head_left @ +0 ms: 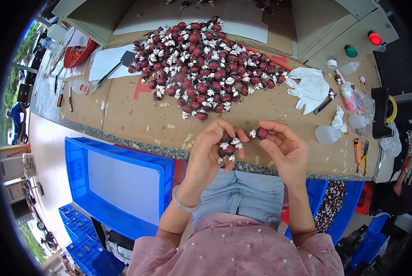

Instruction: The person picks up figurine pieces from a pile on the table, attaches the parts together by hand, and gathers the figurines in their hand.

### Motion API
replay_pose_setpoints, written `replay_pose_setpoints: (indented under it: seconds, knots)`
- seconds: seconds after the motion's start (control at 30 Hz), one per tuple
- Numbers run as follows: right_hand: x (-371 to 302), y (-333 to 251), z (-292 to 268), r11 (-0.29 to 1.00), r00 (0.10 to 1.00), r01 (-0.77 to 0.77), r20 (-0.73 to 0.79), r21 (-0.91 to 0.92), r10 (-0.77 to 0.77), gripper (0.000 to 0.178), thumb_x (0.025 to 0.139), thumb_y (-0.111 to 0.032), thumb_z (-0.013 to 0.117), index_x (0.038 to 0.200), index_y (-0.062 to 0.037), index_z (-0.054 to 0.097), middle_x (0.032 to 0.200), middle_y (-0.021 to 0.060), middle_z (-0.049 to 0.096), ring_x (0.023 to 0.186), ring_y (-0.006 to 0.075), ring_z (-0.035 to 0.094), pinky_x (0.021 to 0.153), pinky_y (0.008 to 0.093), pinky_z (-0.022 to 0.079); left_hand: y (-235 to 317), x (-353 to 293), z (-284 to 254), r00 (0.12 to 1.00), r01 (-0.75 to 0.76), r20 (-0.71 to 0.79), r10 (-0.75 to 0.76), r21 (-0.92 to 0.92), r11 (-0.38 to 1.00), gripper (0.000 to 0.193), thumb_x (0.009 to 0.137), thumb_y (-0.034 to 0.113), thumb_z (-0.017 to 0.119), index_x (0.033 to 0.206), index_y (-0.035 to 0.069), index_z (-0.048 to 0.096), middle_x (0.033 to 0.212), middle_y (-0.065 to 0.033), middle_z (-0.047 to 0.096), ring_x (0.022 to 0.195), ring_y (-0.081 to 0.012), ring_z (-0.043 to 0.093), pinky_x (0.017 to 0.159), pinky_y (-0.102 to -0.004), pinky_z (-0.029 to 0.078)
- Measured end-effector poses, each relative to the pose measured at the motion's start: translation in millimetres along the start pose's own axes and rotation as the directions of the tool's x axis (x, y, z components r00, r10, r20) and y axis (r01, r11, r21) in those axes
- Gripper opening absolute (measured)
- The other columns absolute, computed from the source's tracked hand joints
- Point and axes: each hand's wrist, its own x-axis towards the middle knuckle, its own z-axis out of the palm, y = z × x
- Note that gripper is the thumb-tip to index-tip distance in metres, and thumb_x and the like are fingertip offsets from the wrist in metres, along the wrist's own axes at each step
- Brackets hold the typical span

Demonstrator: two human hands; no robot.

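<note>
In the middle, over the table's front edge, my left hand (pixel 209 149) is closed around several small figurines (pixel 226 147) with dark red heads and white bodies. Close by on its right, my right hand (pixel 286 152) pinches a single figurine (pixel 261 133) between thumb and forefinger, its white body pointing left. The two hands are apart. Beyond them a large pile of the same kind of figurines (pixel 201 69) covers the middle of the table (pixel 118 103).
A white glove (pixel 309 87) lies right of the pile. Clear plastic bottles (pixel 328 134), an orange cutter (pixel 357 151) and yellow-handled pliers (pixel 363 161) are at the right. A blue tray (pixel 72 168) stands below left; a blue bin (pixel 346 202) holds more figurines below right.
</note>
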Motion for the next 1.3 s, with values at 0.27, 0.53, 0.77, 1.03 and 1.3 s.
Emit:
replay_pose_setpoints:
  seconds: [0.27,0.53,0.77,1.03,1.3]
  knots:
    - [-2.3,-2.3,-1.9,0.984,1.0,0.02,0.024,-0.179,-0.016,0.024,0.084,0.004,0.061,0.108,0.0032,0.064,0.098,0.0066,0.059,0.086,0.0116,0.058,0.075,0.0226,0.047,-5.9,-0.1,0.0,1.0,0.002,-0.009,0.001,0.348,0.937,0.022,0.095,0.026,0.055,0.09,0.005,0.054,0.08,-0.0037,0.06,0.056,-0.0044,0.049,0.037,-0.0177,0.027]
    - [-5.6,-10.9,4.8,0.69,0.936,0.33,0.124,-0.644,-0.331,0.014,0.073,-0.001,0.069,0.086,-0.0002,0.065,0.077,0.0086,0.056,0.064,0.0202,0.057,0.056,0.03,0.046,-14.7,-1.5,0.8,0.959,-0.253,0.117,0.259,0.771,0.585,0.022,0.087,0.015,0.067,0.101,0.001,0.056,0.079,-0.0018,0.061,0.055,-0.0018,0.047,0.047,-0.0173,0.033]
    - [21.6,-13.7,6.4,0.71,0.858,0.48,0.445,-0.515,-0.258,0.006,0.076,-0.006,0.067,0.075,-0.0013,0.063,0.072,0.0069,0.053,0.06,0.024,0.054,0.055,0.0337,0.043,8.2,-10.0,-6.2,0.992,0.084,0.052,-0.116,0.424,0.902,0.022,0.091,0.017,0.062,0.105,0.002,0.056,0.08,-0.0036,0.062,0.055,-0.0031,0.047,0.041,-0.0166,0.029]
    - [66.2,8.5,36.0,0.598,0.932,0.306,0.106,-0.741,-0.346,0.022,0.075,-0.004,0.068,0.095,0.0003,0.06,0.083,0.0128,0.055,0.073,0.0323,0.058,0.062,0.0394,0.045,6.2,-15.9,-14.2,0.996,0.019,-0.093,0.002,0.218,0.976,0.029,0.096,0.025,0.054,0.114,0.002,0.057,0.086,-0.0055,0.062,0.055,-0.0035,0.046,0.04,-0.0161,0.025]
    - [63.6,10.5,30.6,0.563,0.927,0.288,0.076,-0.774,-0.368,0.026,0.073,-0.002,0.071,0.096,0.0003,0.06,0.088,0.0127,0.057,0.078,0.0276,0.06,0.068,0.0367,0.047,4.0,-15.7,-20.6,0.997,-0.024,-0.065,0.039,0.221,0.975,0.029,0.096,0.023,0.053,0.116,0.002,0.059,0.086,-0.0052,0.061,0.057,-0.0032,0.045,0.041,-0.0162,0.025]
